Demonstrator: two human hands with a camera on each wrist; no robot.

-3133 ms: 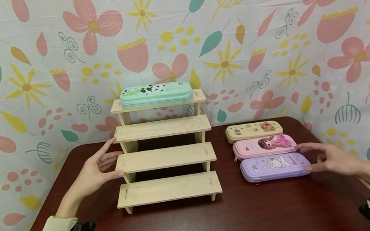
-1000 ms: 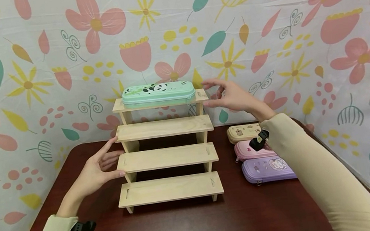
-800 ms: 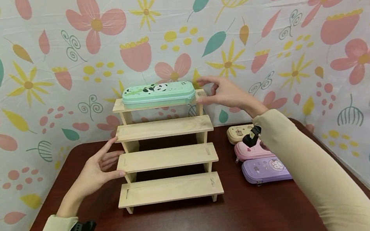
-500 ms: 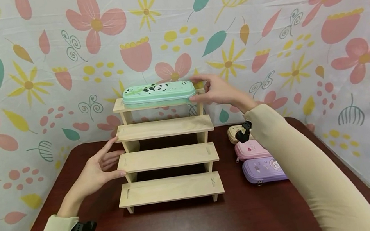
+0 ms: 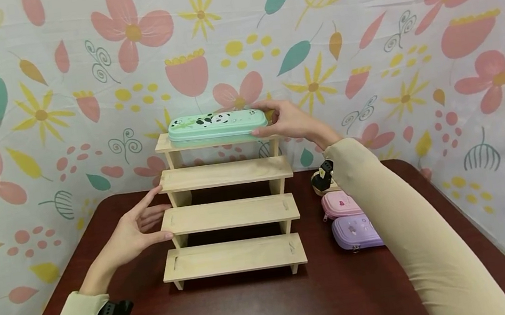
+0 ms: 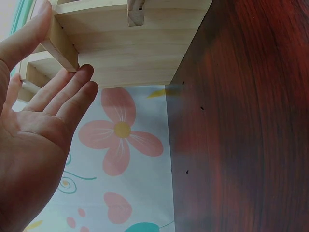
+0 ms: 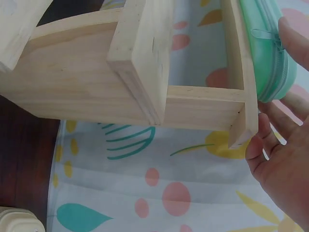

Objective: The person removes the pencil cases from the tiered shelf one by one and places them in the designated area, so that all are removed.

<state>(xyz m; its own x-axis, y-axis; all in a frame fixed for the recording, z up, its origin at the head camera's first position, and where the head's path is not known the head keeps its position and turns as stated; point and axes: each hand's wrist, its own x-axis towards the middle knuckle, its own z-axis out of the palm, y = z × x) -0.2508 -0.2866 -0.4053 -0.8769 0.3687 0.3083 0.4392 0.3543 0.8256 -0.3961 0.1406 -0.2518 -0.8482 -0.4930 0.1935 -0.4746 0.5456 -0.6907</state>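
A mint green zippered pencil case (image 5: 216, 126) with panda pictures lies on the top tier of a four-step wooden rack (image 5: 226, 174). My right hand (image 5: 294, 120) pinches the case's right end, thumb at the front and fingers behind. In the right wrist view the zip pull (image 7: 263, 35) shows close to the thumb. On the rack's left side, my left hand (image 5: 130, 235) touches the ends of the two middle shelves with thumb and index fingertips. Its other fingers reach nearly straight behind a shelf end, as the left wrist view shows.
Right of the rack, a pink pencil case (image 5: 340, 203) and a purple pencil case (image 5: 357, 232) lie in a column with a cream one (image 7: 20, 222). The right sleeve (image 5: 401, 217) covers parts of them. A flowered cloth (image 5: 234, 31) hangs behind the dark table (image 5: 245, 314).
My right hand has gone from beside the purple and pink cases up to the rack's top tier and taken hold of the mint case's right end. The left hand stays put.
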